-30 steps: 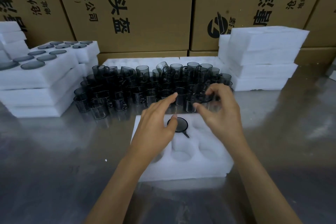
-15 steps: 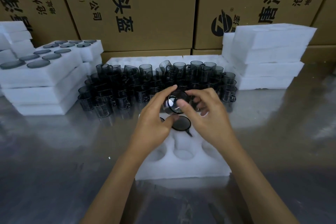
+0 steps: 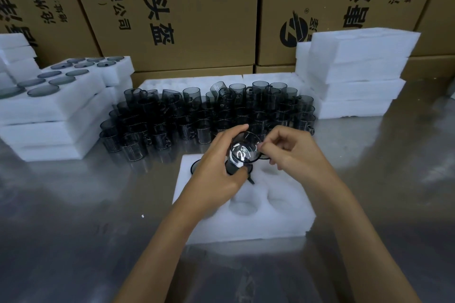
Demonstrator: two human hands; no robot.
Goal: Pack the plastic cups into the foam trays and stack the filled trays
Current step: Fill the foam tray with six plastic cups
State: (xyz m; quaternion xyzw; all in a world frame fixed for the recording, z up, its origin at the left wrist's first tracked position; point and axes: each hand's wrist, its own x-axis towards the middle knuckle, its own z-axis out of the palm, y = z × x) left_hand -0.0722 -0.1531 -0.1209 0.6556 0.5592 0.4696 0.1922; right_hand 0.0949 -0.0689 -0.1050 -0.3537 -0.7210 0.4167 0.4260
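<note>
Barely begun on the tray (image 3: pixel 283 219): both left hand (image 3: pixel 216 174) and right hand (image 3: pixel 293 152) gripping one cup (image 3: pixel 243 151) above it, pockets nearer the wrists unfilled, loose cups (image 3: pixel 209 113) beyond, filled stack (image 3: pixel 56 110) far left.

Left hand (image 3: pixel 216 170): raised, forearm extended from lower centre, thumb and fingers curled round a tilted cup (image 3: pixel 243 151). Right hand (image 3: pixel 293 152): raised just beside it, forearm extended from lower right, fingertips pinched at the cup's rim, remaining fingers curled.

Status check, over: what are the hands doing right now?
Left hand and right hand both hold one smoky cup above the foam tray. Empty pockets open below. Nothing blocking.
</note>
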